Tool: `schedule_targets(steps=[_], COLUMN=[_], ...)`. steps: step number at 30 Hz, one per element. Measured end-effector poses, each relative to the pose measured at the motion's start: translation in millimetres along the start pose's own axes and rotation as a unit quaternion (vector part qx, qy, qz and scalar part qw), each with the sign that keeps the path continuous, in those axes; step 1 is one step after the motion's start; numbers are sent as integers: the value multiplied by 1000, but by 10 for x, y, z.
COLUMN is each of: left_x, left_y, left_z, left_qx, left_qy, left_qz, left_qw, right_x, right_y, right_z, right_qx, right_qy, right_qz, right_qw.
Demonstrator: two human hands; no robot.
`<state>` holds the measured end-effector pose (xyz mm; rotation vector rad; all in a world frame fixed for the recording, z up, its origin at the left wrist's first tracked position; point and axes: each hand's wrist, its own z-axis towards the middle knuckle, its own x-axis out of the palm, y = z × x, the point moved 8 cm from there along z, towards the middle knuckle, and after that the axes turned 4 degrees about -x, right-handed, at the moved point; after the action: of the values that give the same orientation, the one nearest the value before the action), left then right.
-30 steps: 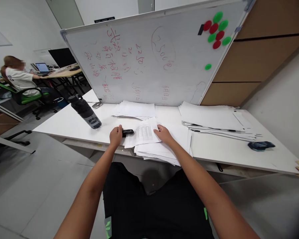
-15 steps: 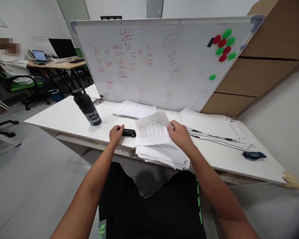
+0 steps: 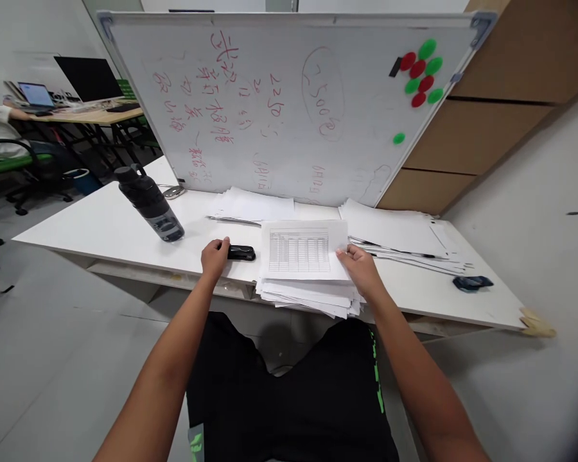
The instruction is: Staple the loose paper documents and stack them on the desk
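Note:
My left hand (image 3: 216, 258) is closed around the rear end of a black stapler (image 3: 241, 253), which rests on the white desk and points right. My right hand (image 3: 361, 266) pinches the right edge of a printed sheet (image 3: 299, 251) with a table on it, thumb on top. The sheet lies level over a stack of paper (image 3: 313, 296) at the desk's front edge; whether it touches the stack I cannot tell. The stapler's jaw end is a little left of the sheet's left edge.
Behind stands a whiteboard (image 3: 289, 115) with red writing and round magnets. Paper piles lie at its foot, one at the left (image 3: 250, 205) and one at the right (image 3: 390, 228). A dark bottle (image 3: 151, 205) stands left; a dark blue object (image 3: 472, 283) lies right.
The printed sheet has turned from tilted to nearly square with the desk, and my right hand has moved slightly with it. The camera view has shifted. My left hand keeps holding the stapler.

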<state>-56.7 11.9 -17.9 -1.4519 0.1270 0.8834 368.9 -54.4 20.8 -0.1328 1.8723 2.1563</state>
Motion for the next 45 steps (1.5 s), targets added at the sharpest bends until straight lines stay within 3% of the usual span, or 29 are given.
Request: schedule_targets(steps=[4, 6, 8, 10, 14, 18, 20, 23, 27, 30, 32, 37, 40, 45], left_x=[-2, 1, 4, 4, 2, -23, -98, -109, 279, 716, 1037, 1687, 1917, 2243], left_y=[-8, -6, -1, 0, -8, 4, -93, -489, -1123, -1527, -1671, -1802, -1853, -1765], left_z=[-9, -8, -5, -2, 3, -10, -56, -205, -265, -138, -10, 170, 264, 386], left_qx=[6, 8, 6, 1, 2, 7, 53, 198, 306, 337, 337, 386, 391, 326], left_qy=[-1, -1, -2, -3, -2, -8, -49, -83, -9, 55, 106, 205, 215, 273], left_qz=[10, 15, 20, 23, 20, 19, 34, 94, 196, 244, 286, 367, 371, 413], left_qw=[1000, 1000, 1000, 1000, 1000, 1000, 997, 972, 932, 908, 891, 821, 814, 805], right_x=[-118, -200, -292, -438, -755, -735, -685, -669, -672, -676, -676, -673, -682, -697], right_y=[52, 78, 56, -32, -324, -618, -679, -710, -671, -645, -634, -649, -667, -716], right_z=[-91, -160, -200, -193, -84, -2, -3, -16, -1, 9, 15, 56, 84, 94], right_qx=[42, 55, 72, 98, 129, 84, 48, 36, 38, 51, 58, 66, 63, 69], right_qy=[-42, -49, -38, -38, -64, -10, -5, -16, -9, -1, -1, 1, 0, -2], right_qz=[-49, -176, -308, -385, -439, -498, -519, -530, -531, -528, -524, -511, -504, -503], right_qw=[997, 982, 948, 917, 887, 863, 853, 847, 846, 848, 850, 857, 861, 862])
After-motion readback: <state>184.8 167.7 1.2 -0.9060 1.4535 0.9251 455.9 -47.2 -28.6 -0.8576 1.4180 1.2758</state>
